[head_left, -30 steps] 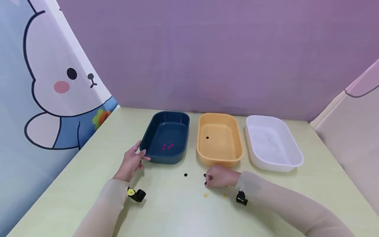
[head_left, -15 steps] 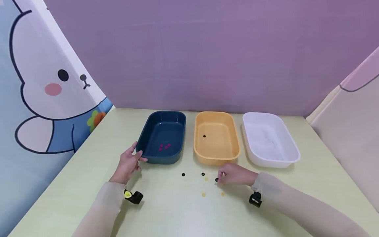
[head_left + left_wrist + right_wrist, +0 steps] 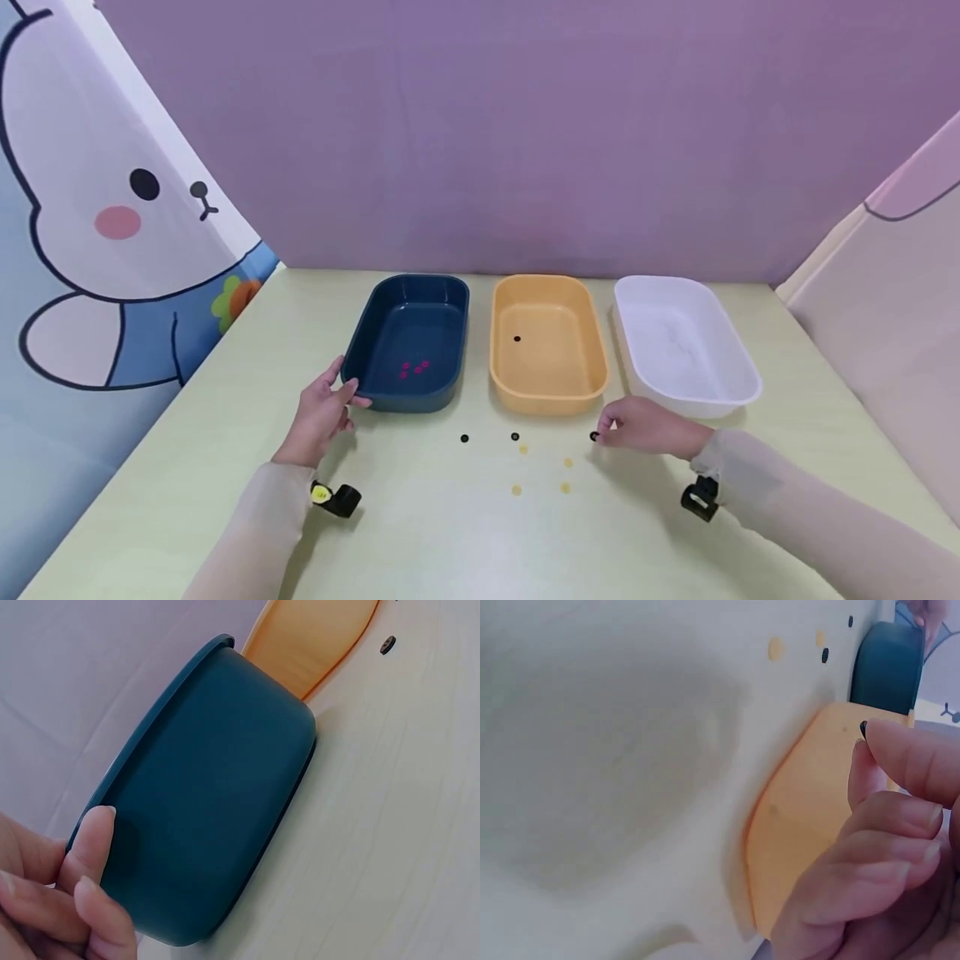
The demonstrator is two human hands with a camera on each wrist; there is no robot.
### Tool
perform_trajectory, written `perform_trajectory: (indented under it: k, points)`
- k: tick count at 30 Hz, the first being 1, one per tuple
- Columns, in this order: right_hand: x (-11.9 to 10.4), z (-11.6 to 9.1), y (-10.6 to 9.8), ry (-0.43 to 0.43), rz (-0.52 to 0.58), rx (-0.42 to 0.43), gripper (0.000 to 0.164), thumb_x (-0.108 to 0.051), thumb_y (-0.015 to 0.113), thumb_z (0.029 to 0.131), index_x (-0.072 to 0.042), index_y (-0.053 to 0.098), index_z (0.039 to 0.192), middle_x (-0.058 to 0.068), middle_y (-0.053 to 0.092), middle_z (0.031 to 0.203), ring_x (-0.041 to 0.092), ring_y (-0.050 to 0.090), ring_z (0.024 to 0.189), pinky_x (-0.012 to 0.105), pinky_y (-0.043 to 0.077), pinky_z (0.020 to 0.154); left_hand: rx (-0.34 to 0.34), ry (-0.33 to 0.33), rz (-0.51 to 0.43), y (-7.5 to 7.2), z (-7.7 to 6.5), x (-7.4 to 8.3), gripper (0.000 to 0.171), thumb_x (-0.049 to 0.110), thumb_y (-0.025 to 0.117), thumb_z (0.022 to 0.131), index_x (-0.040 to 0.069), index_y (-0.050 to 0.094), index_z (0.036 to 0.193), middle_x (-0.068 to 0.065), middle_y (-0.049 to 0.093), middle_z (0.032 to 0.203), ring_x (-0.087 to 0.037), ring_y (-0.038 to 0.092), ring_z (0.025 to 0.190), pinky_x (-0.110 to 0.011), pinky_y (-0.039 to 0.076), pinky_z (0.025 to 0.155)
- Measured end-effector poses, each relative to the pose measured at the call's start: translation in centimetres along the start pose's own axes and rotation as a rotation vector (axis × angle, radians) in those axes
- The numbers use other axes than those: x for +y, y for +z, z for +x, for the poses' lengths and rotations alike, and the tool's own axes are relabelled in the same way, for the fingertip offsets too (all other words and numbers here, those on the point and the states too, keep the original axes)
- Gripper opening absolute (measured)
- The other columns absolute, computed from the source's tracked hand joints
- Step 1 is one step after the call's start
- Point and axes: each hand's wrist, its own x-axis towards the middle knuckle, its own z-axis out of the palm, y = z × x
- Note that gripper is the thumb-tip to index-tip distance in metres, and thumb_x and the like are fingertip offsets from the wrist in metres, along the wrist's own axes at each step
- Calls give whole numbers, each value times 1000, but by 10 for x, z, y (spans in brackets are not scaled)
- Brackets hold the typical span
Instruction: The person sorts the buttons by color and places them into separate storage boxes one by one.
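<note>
My right hand (image 3: 645,425) pinches a small black button (image 3: 863,730) between thumb and fingertip, above the table by the near right corner of the orange tray (image 3: 551,404). At the left, my left hand (image 3: 318,417) grips the near left corner of the dark blue tray (image 3: 202,795), fingertips on its outer wall. Several pink buttons (image 3: 418,369) lie inside that tray. One black button (image 3: 517,339) lies in the orange tray. Two more black buttons, a left one (image 3: 464,438) and a right one (image 3: 515,437), are on the table, near several yellow buttons (image 3: 566,487).
To the right of the orange tray stands a white tray (image 3: 682,350). The three trays form a row near the back of the pale table (image 3: 450,542), before a purple cloth (image 3: 480,133). A cartoon-printed cloth (image 3: 67,275) hangs at the left.
My right hand has picked the black button up off the table and carried it right, toward the gap before the white tray. My left hand keeps its hold on the dark blue tray.
</note>
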Motion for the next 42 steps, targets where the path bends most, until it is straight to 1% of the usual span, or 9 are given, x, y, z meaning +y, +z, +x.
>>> perform_trajectory:
  k: [5, 9, 12, 15, 23, 25, 27, 31, 42]
  points:
    - [-11, 7, -16, 30, 34, -23, 10, -12, 66, 88, -2, 67, 84, 5, 70, 93, 10, 55, 76, 27, 43, 64, -4, 7, -17, 2, 0, 3, 63, 15, 41, 104, 17, 5, 155, 10, 67, 69, -6, 33, 40, -19, 42, 47]
    - [-20, 21, -33, 132, 90, -52, 13, -13, 64, 90, -1, 66, 90, 4, 67, 95, 8, 42, 59, 22, 33, 50, 2, -5, -10, 2, 0, 3, 62, 15, 40, 104, 18, 5, 155, 10, 67, 68, -6, 33, 40, -20, 42, 47]
    - [-23, 37, -44, 215, 140, -63, 16, -14, 61, 92, 1, 65, 96, 0, 58, 79, 7, 27, 50, 20, 25, 45, 6, -9, 3, 2, 1, 2, 62, 16, 41, 104, 18, 6, 155, 10, 67, 68, -6, 33, 40, -20, 42, 47]
    - [-25, 56, -53, 227, 144, -37, 17, -13, 61, 93, 3, 64, 96, -2, 52, 75, 5, 24, 48, 20, 24, 45, 8, -4, 5, 2, 1, 3, 63, 16, 42, 104, 17, 7, 155, 9, 67, 69, -6, 34, 41, -20, 42, 46]
    - [-24, 94, -64, 225, 59, 38, 17, -12, 61, 91, 4, 66, 94, 11, 63, 103, 5, 28, 46, 20, 29, 45, 8, -5, -7, 2, -1, 3, 63, 15, 43, 103, 15, 8, 155, 8, 67, 68, -7, 34, 41, -20, 41, 46]
    - [-21, 100, -68, 233, 55, 51, 19, -13, 61, 91, 4, 67, 97, 9, 63, 99, 5, 28, 44, 21, 30, 45, 14, -2, -6, 2, -2, 3, 62, 15, 43, 103, 15, 8, 155, 8, 67, 67, -7, 34, 41, -20, 41, 46]
    - [-18, 104, -71, 244, 63, 57, 21, -13, 61, 91, 5, 67, 100, 3, 59, 81, 5, 28, 44, 21, 30, 45, 22, -1, -4, 3, -2, 3, 61, 15, 42, 103, 15, 9, 155, 8, 67, 67, -7, 34, 41, -20, 41, 46]
    - [-6, 109, -78, 302, 142, 74, 15, -10, 60, 91, 4, 65, 96, -7, 35, 56, 4, 24, 43, 20, 26, 45, 24, -3, 12, 6, -2, 2, 61, 15, 42, 104, 13, 9, 155, 7, 68, 68, -8, 33, 42, -21, 40, 46]
    - [1, 118, -82, 352, 205, 121, 15, -12, 62, 91, 2, 62, 94, -7, 29, 54, 4, 27, 42, 19, 27, 45, 46, 1, 8, 7, -2, 2, 62, 15, 43, 104, 13, 9, 155, 6, 68, 70, -8, 33, 41, -21, 40, 47]
